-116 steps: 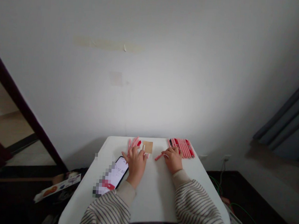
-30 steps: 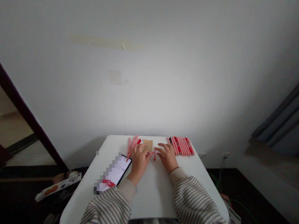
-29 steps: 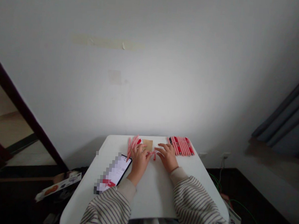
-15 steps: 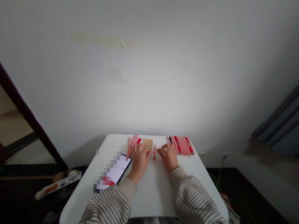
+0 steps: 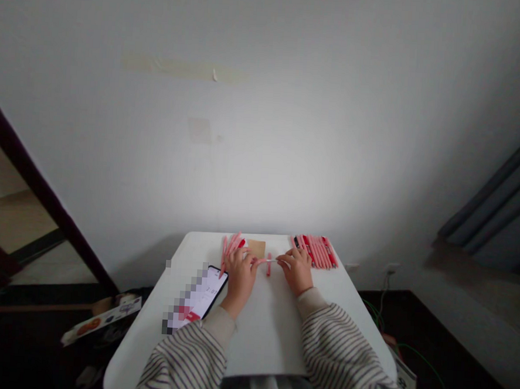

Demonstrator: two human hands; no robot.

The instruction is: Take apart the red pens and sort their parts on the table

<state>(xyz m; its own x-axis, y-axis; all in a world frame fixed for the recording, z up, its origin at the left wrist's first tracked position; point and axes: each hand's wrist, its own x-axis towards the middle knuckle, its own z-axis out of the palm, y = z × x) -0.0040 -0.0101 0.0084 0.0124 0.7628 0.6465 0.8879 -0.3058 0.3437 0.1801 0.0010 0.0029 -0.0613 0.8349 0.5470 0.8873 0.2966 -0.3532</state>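
Observation:
My left hand (image 5: 240, 274) and my right hand (image 5: 296, 269) face each other over the far middle of a white table (image 5: 260, 329). Between their fingertips runs a thin pale rod (image 5: 270, 260), pinched at both ends; it looks like a pen refill. A short pink pen part (image 5: 268, 266) lies on the table just below it. A loose bunch of pink pens (image 5: 231, 247) lies beyond my left hand. A neat row of pink and red pens (image 5: 316, 251) lies beyond my right hand. A small brown card (image 5: 256, 248) sits between the two groups.
A phone (image 5: 197, 299) with a lit screen lies at my left wrist, near the table's left edge. A white wall stands right behind the table. A flat box (image 5: 100, 320) lies on the dark floor at left, cables (image 5: 412, 359) at right, a grey curtain (image 5: 497, 209) far right.
My right hand has closed from spread fingers into a pinch and drawn back to the right. A thin pale rod now spans the gap between both hands. The view tilted slightly.

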